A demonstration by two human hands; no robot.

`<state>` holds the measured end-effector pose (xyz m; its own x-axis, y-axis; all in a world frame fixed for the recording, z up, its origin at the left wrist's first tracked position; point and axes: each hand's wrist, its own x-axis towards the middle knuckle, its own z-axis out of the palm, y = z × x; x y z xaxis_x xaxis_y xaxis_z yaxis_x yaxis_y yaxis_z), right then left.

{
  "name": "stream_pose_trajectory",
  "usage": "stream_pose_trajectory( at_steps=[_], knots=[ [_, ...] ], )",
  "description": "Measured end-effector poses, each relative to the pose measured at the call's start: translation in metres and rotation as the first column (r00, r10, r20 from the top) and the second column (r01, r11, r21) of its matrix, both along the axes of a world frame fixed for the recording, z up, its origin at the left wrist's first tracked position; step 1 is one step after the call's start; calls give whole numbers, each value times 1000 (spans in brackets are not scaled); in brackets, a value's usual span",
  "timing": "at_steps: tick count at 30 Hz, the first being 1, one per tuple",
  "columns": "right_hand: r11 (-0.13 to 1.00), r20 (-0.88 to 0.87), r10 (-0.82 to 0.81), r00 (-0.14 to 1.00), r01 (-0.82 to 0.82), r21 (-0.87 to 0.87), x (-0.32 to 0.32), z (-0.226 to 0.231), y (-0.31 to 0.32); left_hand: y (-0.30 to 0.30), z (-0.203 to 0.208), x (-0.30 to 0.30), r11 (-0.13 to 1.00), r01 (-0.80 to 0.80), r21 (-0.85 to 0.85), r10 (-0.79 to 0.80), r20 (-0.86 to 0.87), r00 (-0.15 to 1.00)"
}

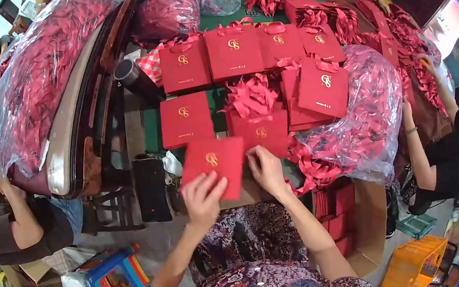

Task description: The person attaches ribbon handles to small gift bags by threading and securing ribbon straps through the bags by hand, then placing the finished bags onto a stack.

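Note:
My left hand (202, 199) grips a flat red paper gift bag (221, 157) with a gold emblem, fingers spread on its front. The bag is tilted and slightly blurred. At its right edge is my right hand (267, 168), its fingers curled; whatever they pinch, if anything, is hidden. Just beyond lies another red bag (268, 129) with a heap of red ribbons (251, 98) on it. A single bag (185, 117) lies to the left, and several stacked bags (323, 89) lie to the right.
A row of red bags (234, 52) lines the far side of the green table top. A clear plastic sack of ribbons (364, 118) bulges at the right. A dark tumbler (135, 77) stands at the left. An open carton (373, 217) holds red bags below. Other people work around.

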<state>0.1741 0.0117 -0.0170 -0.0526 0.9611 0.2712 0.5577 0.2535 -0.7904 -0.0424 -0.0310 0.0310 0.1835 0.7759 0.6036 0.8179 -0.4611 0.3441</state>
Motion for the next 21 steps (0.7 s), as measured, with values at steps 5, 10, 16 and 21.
stream_pose_trajectory(
  at_steps=[5,10,16,21],
  knots=[
    [992,-25,3,1000,-7,-128,1,-1,36,-57,-37,27,981,97,-169,-100,-7,995],
    [985,-165,74,984,-99,-143,12,-8,48,-73,-46,46,946,108,-307,-110,10,994],
    [974,-258,54,965,-108,-200,19,13,16,-63,-39,44,865,185,-467,-175,66,982],
    [970,-186,45,981,-88,-226,24,19,-19,-3,-32,36,894,65,-443,-75,-5,997]
  ],
)
